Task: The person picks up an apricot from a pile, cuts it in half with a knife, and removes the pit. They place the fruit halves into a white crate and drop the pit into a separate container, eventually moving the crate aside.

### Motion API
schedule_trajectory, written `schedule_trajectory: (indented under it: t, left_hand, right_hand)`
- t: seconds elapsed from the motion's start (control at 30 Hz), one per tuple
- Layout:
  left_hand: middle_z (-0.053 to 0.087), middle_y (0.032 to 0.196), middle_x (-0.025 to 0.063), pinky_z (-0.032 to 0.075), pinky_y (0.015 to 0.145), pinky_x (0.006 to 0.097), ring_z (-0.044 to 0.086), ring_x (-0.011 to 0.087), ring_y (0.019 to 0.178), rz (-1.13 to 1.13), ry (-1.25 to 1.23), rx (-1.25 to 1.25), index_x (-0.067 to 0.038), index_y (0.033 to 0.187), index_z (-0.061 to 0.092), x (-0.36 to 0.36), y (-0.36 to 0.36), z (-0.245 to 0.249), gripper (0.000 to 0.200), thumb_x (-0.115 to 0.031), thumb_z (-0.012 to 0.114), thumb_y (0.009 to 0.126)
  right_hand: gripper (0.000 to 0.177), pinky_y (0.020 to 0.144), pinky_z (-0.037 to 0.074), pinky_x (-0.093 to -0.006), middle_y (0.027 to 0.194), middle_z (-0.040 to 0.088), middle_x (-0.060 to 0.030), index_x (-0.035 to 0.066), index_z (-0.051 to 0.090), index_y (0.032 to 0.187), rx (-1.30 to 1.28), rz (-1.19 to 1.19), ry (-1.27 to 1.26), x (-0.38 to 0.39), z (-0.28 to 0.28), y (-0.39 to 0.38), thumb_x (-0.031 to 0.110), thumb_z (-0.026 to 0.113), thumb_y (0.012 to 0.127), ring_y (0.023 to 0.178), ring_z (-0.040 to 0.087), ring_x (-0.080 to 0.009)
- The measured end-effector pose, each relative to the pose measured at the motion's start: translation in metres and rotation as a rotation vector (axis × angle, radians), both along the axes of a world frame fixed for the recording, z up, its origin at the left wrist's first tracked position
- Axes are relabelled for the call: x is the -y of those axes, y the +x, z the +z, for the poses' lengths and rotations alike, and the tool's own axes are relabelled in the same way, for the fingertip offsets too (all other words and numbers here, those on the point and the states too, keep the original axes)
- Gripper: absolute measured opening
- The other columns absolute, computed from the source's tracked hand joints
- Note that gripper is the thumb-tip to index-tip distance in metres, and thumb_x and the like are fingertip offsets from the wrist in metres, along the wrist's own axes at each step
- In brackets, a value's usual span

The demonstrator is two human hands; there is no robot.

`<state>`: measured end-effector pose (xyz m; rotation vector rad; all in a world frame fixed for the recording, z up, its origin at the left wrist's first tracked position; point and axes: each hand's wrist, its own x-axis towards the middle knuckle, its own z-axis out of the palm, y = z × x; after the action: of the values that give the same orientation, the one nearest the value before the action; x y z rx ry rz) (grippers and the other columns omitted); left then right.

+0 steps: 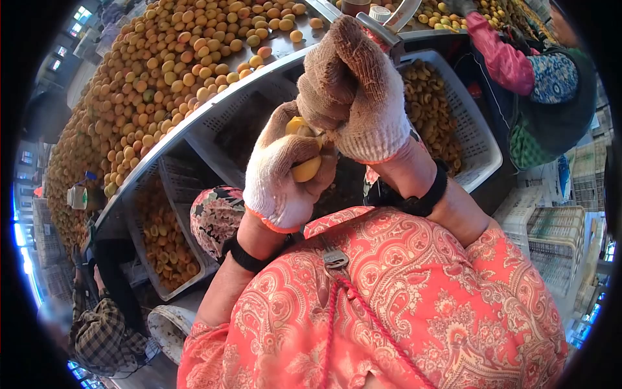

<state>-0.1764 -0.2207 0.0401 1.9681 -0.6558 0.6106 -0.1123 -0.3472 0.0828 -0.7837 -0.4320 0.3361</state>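
Both my hands wear white knit gloves stained brown, and they meet in front of my chest. My left hand (288, 168) is closed around yellow-orange fruit (306, 169), which shows between the thumb and fingers. My right hand (353, 84) is curled into a fist just above and to the right, touching or nearly touching the left fingertips. What it grips, if anything, is hidden by the fingers. Whole apricot-like fruits (188, 55) are heaped on the metal table beyond my hands.
A crate (483, 139) of fruit pieces stands right, below the table's rim (194, 117). Another crate (201, 269) of halves is at lower left. A white bucket (170, 327) is near it. Co-workers are at upper right (551, 78) and lower left (107, 337).
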Motion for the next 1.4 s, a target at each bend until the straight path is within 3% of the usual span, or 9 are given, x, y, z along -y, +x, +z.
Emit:
schedule_trajectory:
  t: [0.1,0.17,0.27,0.5,0.77,0.9,1.17,1.3,1.4]
  left_hand:
    - [0.06,0.112,0.0137,0.052,0.069,0.0262,0.061,0.0191,0.091,-0.397,-1.306,-1.046,-0.005,0.125,0.05,0.002,-0.005,0.008,0.045,0.005,0.056,0.081]
    - [0.06,0.11,0.0114,0.052,0.068,0.0254,0.062,0.0186,0.09,0.02,0.176,0.197,-0.005,0.122,0.051,-0.001,0.006,-0.002,0.046,0.008,0.056,0.079]
    - [0.06,0.103,0.0082,0.048,0.063,0.0243,0.06,0.0152,0.084,-0.069,-1.095,-0.987,-0.004,0.116,0.053,0.024,0.0,0.015,0.042,0.011,0.054,0.077]
    - [0.065,0.096,0.0141,0.052,0.075,0.033,0.066,0.0209,0.085,0.142,-0.231,-0.529,0.0,0.115,0.046,0.017,0.022,-0.035,0.042,0.008,0.058,0.075]
    - [0.061,0.096,0.0032,0.049,0.063,0.0272,0.062,0.0136,0.08,-0.058,-1.092,-1.15,-0.009,0.113,0.055,-0.001,0.049,-0.063,0.023,-0.004,0.058,0.09]
    - [0.059,0.078,0.0009,0.045,0.052,0.0221,0.057,0.0122,0.065,0.246,-1.17,-1.22,-0.012,0.095,0.061,-0.047,0.045,-0.067,0.023,-0.035,0.064,0.095]
    - [0.06,0.084,0.0012,0.04,0.047,0.0228,0.055,0.0102,0.06,0.931,-0.714,-0.69,-0.012,0.106,0.064,-0.218,-0.043,-0.035,0.019,-0.023,0.066,0.091]
    - [0.067,0.112,0.0193,0.054,0.081,0.0399,0.066,0.0328,0.095,1.598,0.372,-0.603,-0.006,0.125,0.062,-0.376,-0.11,-0.059,0.046,-0.029,0.069,0.085]
    - [0.064,0.119,0.0238,0.046,0.097,0.0379,0.062,0.0338,0.109,1.56,0.179,-0.33,0.003,0.127,0.058,-0.385,-0.091,-0.02,0.053,-0.029,0.068,0.086]
  right_hand:
    - [0.041,0.038,0.025,-0.0245,0.052,0.042,0.0024,0.01,0.052,0.069,-0.042,0.06,0.112,0.001,-0.009,0.006,0.039,0.07,0.092,0.039,0.035,-0.0078]
    - [0.04,0.038,0.025,-0.0247,0.053,0.042,0.0023,0.01,0.053,0.07,-0.05,0.046,0.082,0.0,-0.007,0.005,0.039,0.07,0.093,0.039,0.036,-0.0079]
    - [0.046,0.04,0.022,-0.0256,0.052,0.036,0.0033,0.013,0.046,0.066,-0.098,-0.019,-0.008,-0.001,-0.004,0.004,0.045,0.064,0.095,0.041,0.031,-0.0086]
    - [0.044,0.041,0.022,-0.0285,0.05,0.029,0.0036,0.015,0.045,0.067,-0.434,-0.063,0.042,-0.003,-0.029,0.024,0.043,0.059,0.098,0.039,0.027,-0.0116]
    - [0.04,0.041,0.021,-0.0297,0.049,0.024,0.0035,0.013,0.048,0.071,-0.72,-0.167,0.274,-0.02,-0.069,0.078,0.04,0.056,0.1,0.039,0.024,-0.0134]
    - [0.022,0.04,0.028,-0.0277,0.056,0.041,0.0035,0.011,0.052,0.078,-0.446,-0.314,-0.344,-0.016,-0.068,0.073,0.018,0.068,0.091,0.04,0.032,-0.0088]
    - [0.009,0.045,0.042,-0.0258,0.062,0.052,0.0,0.004,0.062,0.093,-0.352,-0.271,-0.514,0.014,-0.092,0.04,0.012,0.064,0.09,0.045,0.048,-0.0123]
    - [0.008,0.045,0.043,-0.0267,0.064,0.054,-0.0005,0.005,0.062,0.093,-0.382,-0.254,-0.519,0.021,-0.099,0.034,0.012,0.063,0.091,0.046,0.051,-0.0122]
    - [0.008,0.044,0.043,-0.0269,0.067,0.053,0.0005,0.008,0.06,0.093,-0.486,-0.178,-0.497,0.01,-0.102,0.032,0.015,0.063,0.093,0.046,0.049,-0.0105]
